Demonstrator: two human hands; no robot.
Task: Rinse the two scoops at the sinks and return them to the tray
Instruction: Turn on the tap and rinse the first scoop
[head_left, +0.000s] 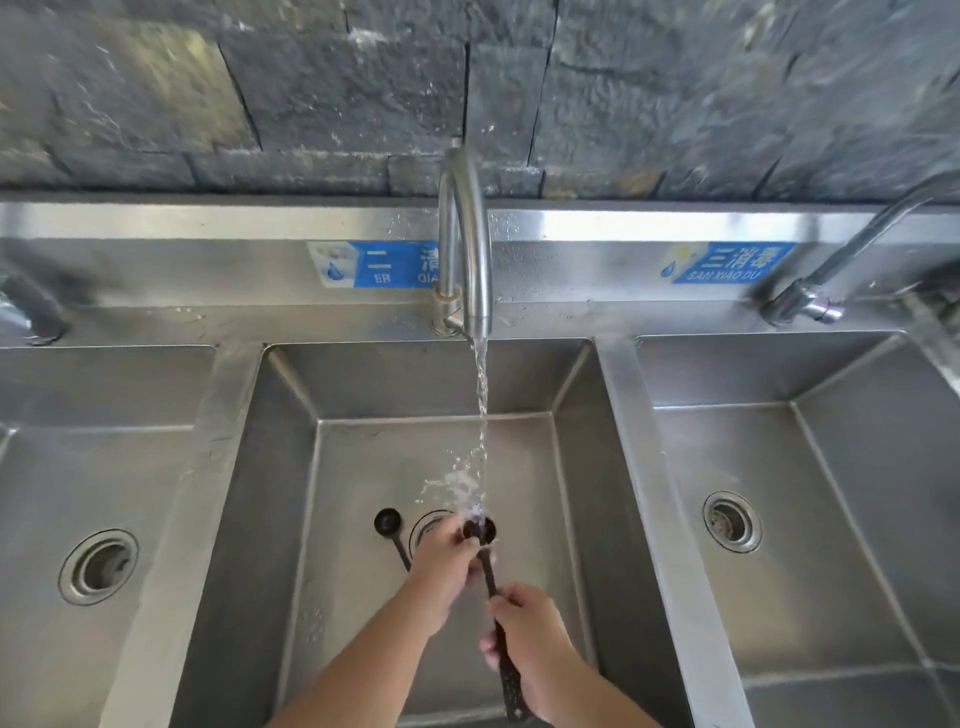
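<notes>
I hold a dark long-handled scoop (488, 577) over the middle sink (291, 467). My right hand (524, 639) grips its handle. The fingers of my left hand (447, 561) pinch and rub its bowl, which sits right under the water stream (480, 415) from the middle faucet (467, 234). Water splashes off the bowl. A second dark scoop (390, 530) lies on the sink floor left of the drain (428, 525), its handle partly hidden behind my left hand. No tray is in view.
A left sink (31, 493) with its own drain and a right sink (883, 467) with a drain flank the middle one. A second faucet (831, 265) stands at the right. Blue labels are stuck on the steel backsplash below a dark stone wall.
</notes>
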